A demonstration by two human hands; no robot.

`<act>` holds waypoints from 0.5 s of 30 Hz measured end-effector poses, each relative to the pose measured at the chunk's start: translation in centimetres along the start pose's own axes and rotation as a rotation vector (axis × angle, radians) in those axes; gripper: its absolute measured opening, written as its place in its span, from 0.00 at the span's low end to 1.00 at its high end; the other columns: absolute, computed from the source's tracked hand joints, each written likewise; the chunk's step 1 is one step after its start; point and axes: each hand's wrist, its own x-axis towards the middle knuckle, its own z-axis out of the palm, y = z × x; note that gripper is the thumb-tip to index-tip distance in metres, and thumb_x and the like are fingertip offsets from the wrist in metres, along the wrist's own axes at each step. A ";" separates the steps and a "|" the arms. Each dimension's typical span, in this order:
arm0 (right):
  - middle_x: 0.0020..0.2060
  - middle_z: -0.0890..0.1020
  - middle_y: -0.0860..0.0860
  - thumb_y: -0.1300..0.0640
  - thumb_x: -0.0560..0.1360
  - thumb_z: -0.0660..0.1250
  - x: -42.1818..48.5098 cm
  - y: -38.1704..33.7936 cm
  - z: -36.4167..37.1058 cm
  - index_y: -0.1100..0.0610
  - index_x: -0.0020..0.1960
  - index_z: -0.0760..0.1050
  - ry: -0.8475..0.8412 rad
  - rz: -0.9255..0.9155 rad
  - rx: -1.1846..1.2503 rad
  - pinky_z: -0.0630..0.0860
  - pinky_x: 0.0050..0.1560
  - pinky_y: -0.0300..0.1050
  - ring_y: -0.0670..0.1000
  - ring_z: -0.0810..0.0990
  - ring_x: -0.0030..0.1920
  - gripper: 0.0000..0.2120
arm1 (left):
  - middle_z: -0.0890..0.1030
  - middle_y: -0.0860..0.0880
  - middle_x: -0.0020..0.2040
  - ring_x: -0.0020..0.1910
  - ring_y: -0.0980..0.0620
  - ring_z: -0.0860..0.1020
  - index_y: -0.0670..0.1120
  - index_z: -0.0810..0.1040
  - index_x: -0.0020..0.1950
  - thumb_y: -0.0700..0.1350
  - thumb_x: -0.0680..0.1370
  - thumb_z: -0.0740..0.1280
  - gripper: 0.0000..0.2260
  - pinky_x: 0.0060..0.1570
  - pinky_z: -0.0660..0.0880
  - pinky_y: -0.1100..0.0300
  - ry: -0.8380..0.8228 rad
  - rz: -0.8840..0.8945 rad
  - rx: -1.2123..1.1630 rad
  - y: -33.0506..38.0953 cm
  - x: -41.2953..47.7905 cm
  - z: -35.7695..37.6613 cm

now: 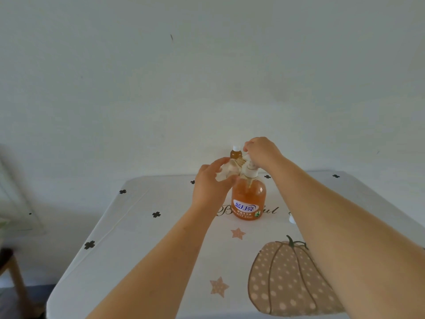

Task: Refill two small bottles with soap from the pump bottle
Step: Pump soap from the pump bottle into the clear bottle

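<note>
Now, at the far left, the table (138, 238) lies under a pale printed cloth.

Left of centre: the left hand (210, 184) has its fingers curled round a small clear bottle (226, 172). The bottle is held off the table and tilted, with its mouth toward the pump. How much soap it holds cannot be read.

Just behind it stands a second small bottle (236, 153), upright, amber inside, white cap on. It looks done.

Centre: the pump bottle (249, 199) is upright on the cloth, orange soap high in the body. The right hand (262, 153) sits on top, fingers bent down over the pump head (250, 168). The two hands are close together and both are clamped on something. The spout is hidden between them.

Right: a loose white cap (292, 219) lies on the cloth beside the right forearm, probably from the bottle in hand. A pumpkin print (287, 279) sits nearer the viewer.

Judgement: this is the second fill, mid-pumping. To do it well:
- Keep the bottle mouth tight under the spout before each press.
- Press slowly and fully, and pause so thick soap can slide down.
- Push straight down so the pump bottle does not tip.
- Stop short of the neck, then cap the bottle.
</note>
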 end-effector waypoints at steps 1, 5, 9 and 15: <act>0.66 0.75 0.56 0.64 0.79 0.65 0.0 -0.1 0.1 0.61 0.71 0.71 -0.022 -0.009 -0.059 0.75 0.62 0.46 0.56 0.77 0.63 0.21 | 0.73 0.53 0.59 0.54 0.57 0.73 0.58 0.74 0.68 0.49 0.75 0.72 0.22 0.41 0.65 0.72 0.000 0.003 -0.004 -0.1 0.0 -0.1; 0.64 0.78 0.57 0.63 0.81 0.63 0.4 -0.3 0.2 0.63 0.70 0.72 -0.115 0.025 -0.071 0.76 0.62 0.45 0.56 0.80 0.61 0.18 | 0.76 0.53 0.59 0.53 0.59 0.74 0.55 0.73 0.69 0.40 0.72 0.72 0.26 0.41 0.66 0.72 0.007 -0.029 0.005 -0.9 0.3 -0.5; 0.62 0.78 0.66 0.68 0.82 0.56 0.2 0.4 0.3 0.68 0.67 0.73 -0.099 -0.049 0.034 0.77 0.58 0.55 0.65 0.78 0.62 0.16 | 0.78 0.55 0.56 0.51 0.61 0.76 0.52 0.73 0.64 0.36 0.70 0.72 0.25 0.41 0.70 0.69 0.005 -0.083 -0.055 -2.2 0.1 -1.0; 0.59 0.79 0.66 0.69 0.81 0.56 0.3 0.5 0.6 0.68 0.65 0.75 -0.100 -0.065 0.002 0.77 0.53 0.53 0.65 0.80 0.59 0.16 | 0.82 0.53 0.52 0.52 0.57 0.80 0.53 0.80 0.58 0.37 0.69 0.76 0.21 0.46 0.74 0.68 0.000 -0.123 -0.246 -3.9 0.3 -2.0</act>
